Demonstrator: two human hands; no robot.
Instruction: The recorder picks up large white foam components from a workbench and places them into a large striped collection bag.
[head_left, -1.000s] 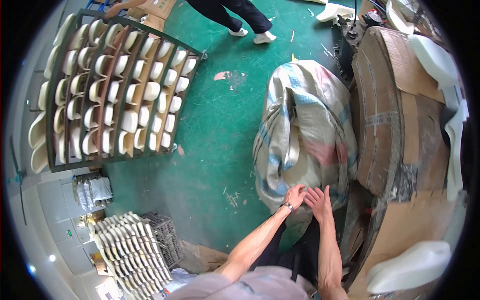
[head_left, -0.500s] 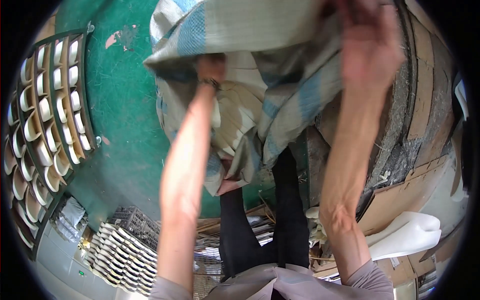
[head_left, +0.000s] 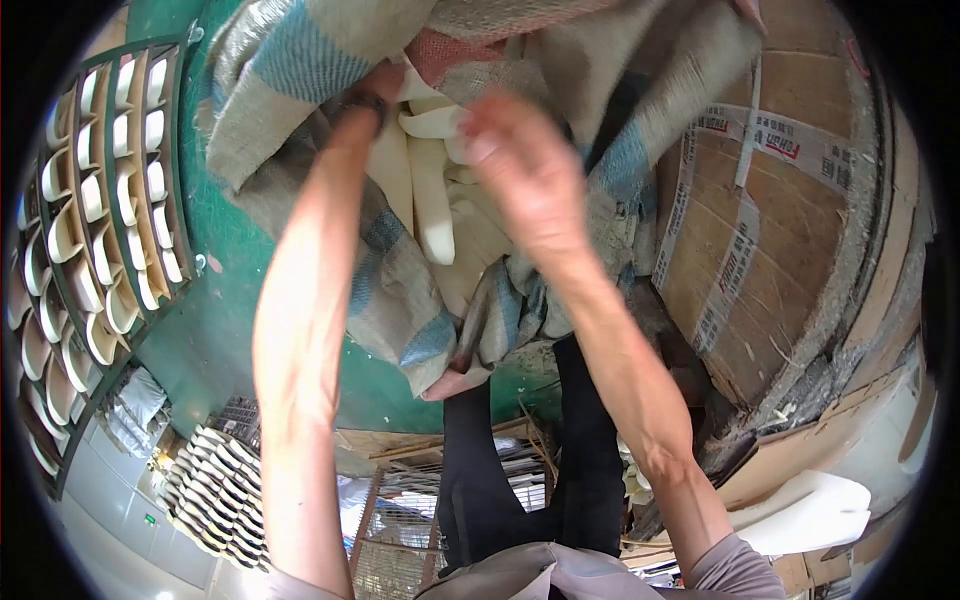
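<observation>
A large woven sack [head_left: 300,60], grey-beige with blue bands and some red weave, lies with its mouth spread wide below me. Inside it are several smooth cream-coloured pieces, among them a long slender piece [head_left: 432,205] and a curved piece [head_left: 430,122] above it. My left hand [head_left: 378,85] reaches in at the left of the opening, its fingers mostly hidden by the sack's folds. Over the right part of the opening hovers my right hand [head_left: 525,170], smeared by motion, its fingertips beside the curved piece. Whether it touches that piece is unclear.
On the left stands a rack [head_left: 185,130] filled with curved cream pieces. A stack of wavy pieces [head_left: 215,490] and a wire cage [head_left: 395,540] are at the lower left. Taped cardboard [head_left: 775,190] borders the sack on the right. A white foot-shaped form [head_left: 805,515] lies lower right.
My right hand has come off the sack's right side, moving left over the opening. My left hand has shifted up and left. The mouth is wider, showing more cream pieces, and taped cardboard is now uncovered.
</observation>
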